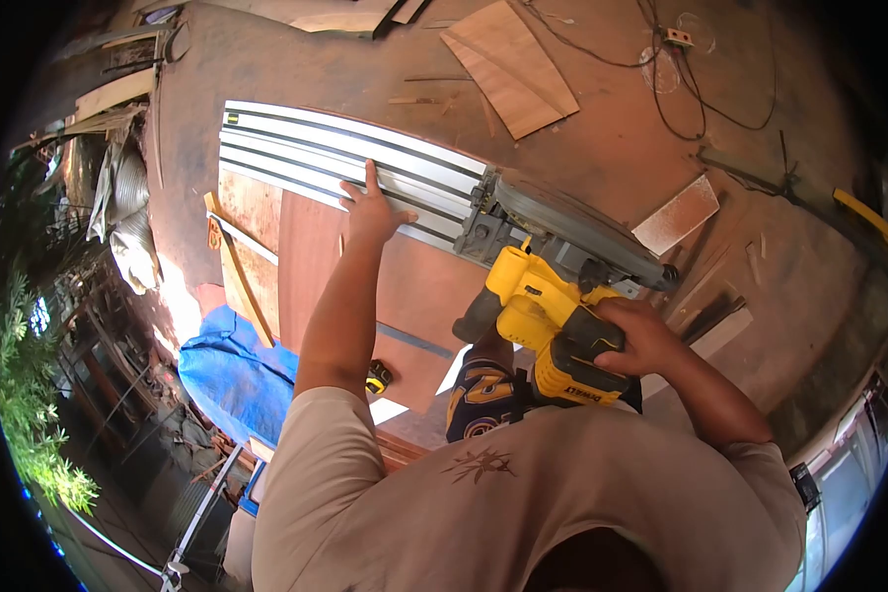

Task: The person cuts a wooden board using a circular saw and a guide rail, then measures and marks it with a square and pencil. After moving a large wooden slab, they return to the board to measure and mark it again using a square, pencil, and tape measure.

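Note:
My right hand (639,335) is wrapped around the rear handle of a yellow and black cordless track saw (535,292). The saw's dark base and blade housing sit at the right end of a long silver guide rail (316,144) with black strips. On the rail's near edge lies my left hand (370,209), fingers spread flat and holding nothing. Beneath the rail is a reddish-brown plywood sheet (414,281). A yellow and black tape measure (378,376) rests beside my left forearm.
A loose plywood piece (515,74) lies on the dusty floor ahead. Cables run from a small socket box (679,37) at upper right. A blue tarp (232,370) and a thin wooden strip (239,271) are at left. Wood offcuts (717,335) lie to the right.

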The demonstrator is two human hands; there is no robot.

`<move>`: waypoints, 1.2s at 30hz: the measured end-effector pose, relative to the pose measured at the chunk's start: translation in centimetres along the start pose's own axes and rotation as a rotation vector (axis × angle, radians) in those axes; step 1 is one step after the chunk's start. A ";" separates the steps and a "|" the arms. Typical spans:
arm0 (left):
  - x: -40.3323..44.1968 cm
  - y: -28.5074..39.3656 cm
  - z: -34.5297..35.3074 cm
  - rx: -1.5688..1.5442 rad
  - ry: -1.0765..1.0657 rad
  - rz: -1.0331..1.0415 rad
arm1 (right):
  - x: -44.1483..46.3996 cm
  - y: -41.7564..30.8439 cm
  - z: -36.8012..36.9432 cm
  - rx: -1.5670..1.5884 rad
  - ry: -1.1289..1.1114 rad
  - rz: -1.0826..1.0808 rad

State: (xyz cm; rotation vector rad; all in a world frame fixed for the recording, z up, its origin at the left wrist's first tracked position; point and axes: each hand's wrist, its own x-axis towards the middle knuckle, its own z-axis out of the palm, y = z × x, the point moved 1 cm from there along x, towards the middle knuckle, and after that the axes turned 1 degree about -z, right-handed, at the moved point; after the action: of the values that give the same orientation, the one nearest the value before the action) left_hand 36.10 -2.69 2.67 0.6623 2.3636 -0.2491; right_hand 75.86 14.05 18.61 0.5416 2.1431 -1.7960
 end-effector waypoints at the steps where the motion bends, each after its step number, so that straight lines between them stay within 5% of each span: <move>1: 0.0 0.0 0.1 -0.003 -0.003 0.006 | 0.0 0.2 0.2 0.001 0.017 0.021; 36: -1.1 0.8 -1.0 -0.017 -0.030 -0.020 | 3.0 1.4 1.6 0.043 0.125 0.060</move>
State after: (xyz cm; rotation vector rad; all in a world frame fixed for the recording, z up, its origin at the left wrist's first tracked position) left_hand 36.70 -2.06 4.09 0.6224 2.3419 -0.2456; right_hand 73.84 13.02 15.78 0.7392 2.1487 -1.8235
